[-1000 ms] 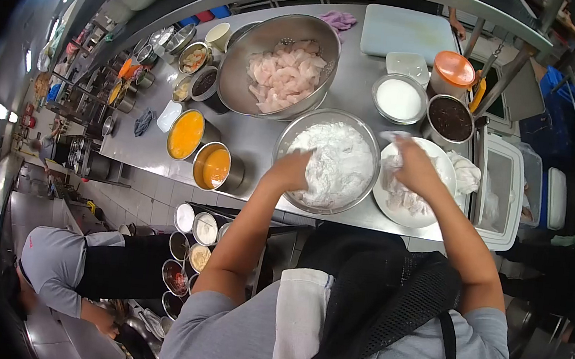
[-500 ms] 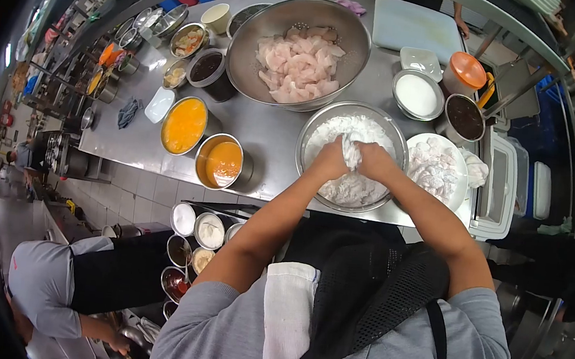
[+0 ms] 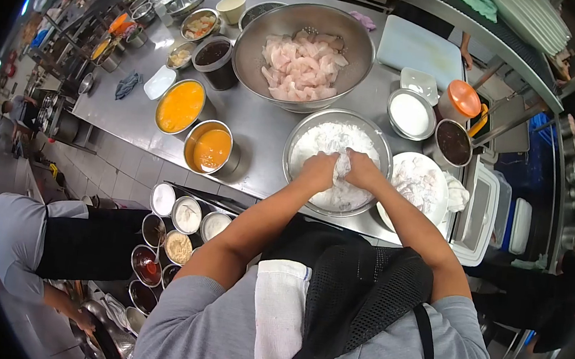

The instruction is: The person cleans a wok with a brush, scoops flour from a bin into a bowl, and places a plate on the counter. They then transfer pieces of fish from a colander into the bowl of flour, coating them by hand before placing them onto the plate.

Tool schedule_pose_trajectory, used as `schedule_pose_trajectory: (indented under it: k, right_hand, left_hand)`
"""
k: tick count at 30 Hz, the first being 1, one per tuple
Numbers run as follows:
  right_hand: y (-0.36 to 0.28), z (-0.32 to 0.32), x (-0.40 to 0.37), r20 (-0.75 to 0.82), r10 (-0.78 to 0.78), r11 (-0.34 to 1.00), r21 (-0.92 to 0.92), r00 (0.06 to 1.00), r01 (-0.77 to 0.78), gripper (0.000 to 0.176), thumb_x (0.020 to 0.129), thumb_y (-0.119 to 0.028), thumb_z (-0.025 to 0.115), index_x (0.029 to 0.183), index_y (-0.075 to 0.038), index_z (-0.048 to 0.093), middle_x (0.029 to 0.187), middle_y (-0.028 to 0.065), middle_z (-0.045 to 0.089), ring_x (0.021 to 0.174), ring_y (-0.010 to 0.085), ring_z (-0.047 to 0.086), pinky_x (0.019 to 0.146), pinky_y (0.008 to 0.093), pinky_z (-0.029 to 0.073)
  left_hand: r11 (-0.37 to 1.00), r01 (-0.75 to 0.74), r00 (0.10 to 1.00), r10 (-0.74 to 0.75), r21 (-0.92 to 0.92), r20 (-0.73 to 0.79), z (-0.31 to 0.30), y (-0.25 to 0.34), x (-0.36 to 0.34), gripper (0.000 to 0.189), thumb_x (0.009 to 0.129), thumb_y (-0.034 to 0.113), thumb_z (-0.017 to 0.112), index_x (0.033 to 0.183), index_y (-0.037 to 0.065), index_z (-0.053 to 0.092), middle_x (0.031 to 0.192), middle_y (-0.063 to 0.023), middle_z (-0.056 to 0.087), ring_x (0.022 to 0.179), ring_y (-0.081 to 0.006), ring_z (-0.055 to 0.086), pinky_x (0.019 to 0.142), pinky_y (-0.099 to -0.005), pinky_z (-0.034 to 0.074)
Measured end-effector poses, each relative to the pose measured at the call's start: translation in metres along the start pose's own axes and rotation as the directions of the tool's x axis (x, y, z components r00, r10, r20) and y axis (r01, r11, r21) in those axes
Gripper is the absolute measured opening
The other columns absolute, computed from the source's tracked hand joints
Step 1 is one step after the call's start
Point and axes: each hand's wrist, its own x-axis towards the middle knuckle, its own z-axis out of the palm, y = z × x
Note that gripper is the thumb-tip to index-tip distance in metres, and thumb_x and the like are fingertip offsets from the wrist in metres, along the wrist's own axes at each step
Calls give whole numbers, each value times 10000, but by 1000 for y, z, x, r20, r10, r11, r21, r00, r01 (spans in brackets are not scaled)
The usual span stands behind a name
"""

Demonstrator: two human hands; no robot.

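Note:
A steel bowl point(image 3: 289, 153) of white flour point(image 3: 330, 136) stands at the table's front edge, and both my hands are in it. My left hand point(image 3: 321, 169) and my right hand point(image 3: 363, 170) are closed, fingertips facing each other. Between them is a flour-coated piece of meat point(image 3: 341, 165), partly hidden by the fingers and flour. Just right of the bowl, a white plate point(image 3: 440, 213) bears several floured pieces point(image 3: 419, 181). Behind the flour, a large steel bowl point(image 3: 250, 70) holds raw pale meat slices point(image 3: 306, 66).
Two steel containers of orange-yellow liquid point(image 3: 180, 106) point(image 3: 211, 149) stand at left. At right are a bowl of white powder point(image 3: 410, 115), a dark-filled pot point(image 3: 452, 142) and an orange-lidded tub point(image 3: 462, 100). A white cutting board point(image 3: 420, 50) lies behind. Another person point(image 3: 21, 243) works at lower left.
My hands have gone lower into the flour, with the coated piece still between them. The whole view has shifted and turned slightly.

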Motion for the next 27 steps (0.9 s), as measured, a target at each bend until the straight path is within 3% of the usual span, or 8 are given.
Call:
schedule_pose_trajectory:
  k: [7,9,11,13,16,20,23,27]
  right_hand:
    - [12,-45,21,-129,-89,996,-30,988,86,791,649,-44,716,1382,67,443,1175,318,598,1123,411,594,943,411,504]
    - [29,-26,34,-130,-61,993,-106,990,47,860,634,-113,769,1399,63,418,1212,318,582,1144,409,584,965,402,494]
    - [46,2,48,42,-123,992,42,991,122,952,596,-201,823,1415,37,402,1238,318,570,1164,406,573,973,402,492]
    - [46,14,51,-50,-126,989,69,991,129,924,565,-258,853,1362,22,477,1198,310,600,1124,399,599,956,407,499]
    - [23,-5,37,25,-223,969,118,974,219,720,601,-243,828,1233,20,602,1081,265,670,1024,386,653,923,409,510]
    - [8,-36,19,84,-248,964,120,965,237,466,737,-139,723,1178,-7,647,1094,264,665,1044,387,641,926,430,501]
    - [1,-51,6,26,-209,977,-27,978,209,517,707,-62,670,1222,-25,638,1107,253,663,1053,368,642,928,424,509]
    - [6,-56,0,-28,-154,988,-23,988,154,552,718,-28,626,1270,-17,602,1114,244,661,1067,375,628,944,435,498]
  left_hand:
    - [967,-24,938,-66,-255,-339,-20,-10,11,797,648,13,723,1389,-32,434,1121,-320,622,1096,-431,598,946,-442,494]
    - [978,-6,962,-51,-209,-268,-9,-23,22,882,622,37,749,1422,-36,383,1154,-324,611,1134,-434,580,985,-429,478]
    - [979,27,995,-47,-204,-93,17,-33,35,923,649,56,714,1474,-9,306,1286,-335,530,1160,-453,559,974,-424,484]
    - [979,175,978,-185,-108,-91,15,-23,34,987,646,92,737,1499,-4,252,1267,-343,545,1150,-452,572,963,-411,496]
    - [893,6,961,-129,-449,-244,7,-20,16,740,669,162,763,1345,29,494,1107,-272,653,1065,-407,627,900,-426,508]
    - [917,-88,958,-30,-390,-287,-10,-17,-4,442,753,255,742,1137,56,655,1049,-218,687,1020,-399,638,875,-449,505]
    - [972,11,990,-44,-236,-137,-39,-2,-18,424,779,254,718,1155,68,658,1051,-216,685,1010,-400,639,878,-456,507]
    - [990,109,984,-121,-94,-132,-50,6,-20,527,763,170,716,1250,4,602,1118,-264,655,1065,-400,624,922,-437,502]
